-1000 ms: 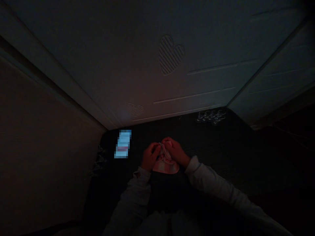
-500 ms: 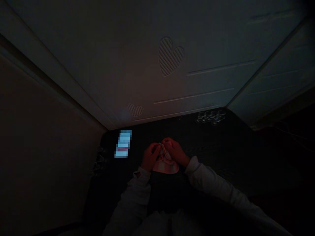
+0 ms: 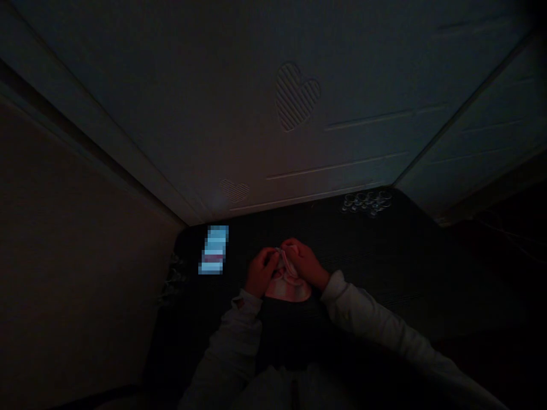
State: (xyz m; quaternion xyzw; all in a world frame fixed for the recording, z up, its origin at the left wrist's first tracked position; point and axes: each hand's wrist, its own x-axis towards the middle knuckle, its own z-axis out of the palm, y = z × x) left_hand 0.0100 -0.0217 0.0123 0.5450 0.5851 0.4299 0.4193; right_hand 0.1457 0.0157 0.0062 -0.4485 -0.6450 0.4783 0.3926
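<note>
A small piece of light, pinkish cloth (image 3: 288, 289) lies bunched on the dark table, its lower edge rounded. At its upper left, my left hand (image 3: 259, 272) is closed with the fingertips pinching the fabric. My right hand (image 3: 304, 263) grips the cloth's upper right side, close beside the left fingertips. Folds stand up between the two hands. Dim reddish light hides the fabric's true colour and its exact kind.
On the table (image 3: 342, 245), a lit phone (image 3: 213, 250) with a blurred screen lies to the left. Several clear round-rimmed objects (image 3: 367, 202) stand at the back right, with similar ones (image 3: 173, 276) at the left edge. A pale panel with embossed hearts (image 3: 297, 97) rises behind.
Both hands and the cloth stay practically in place. The scene looks slightly darker now.
</note>
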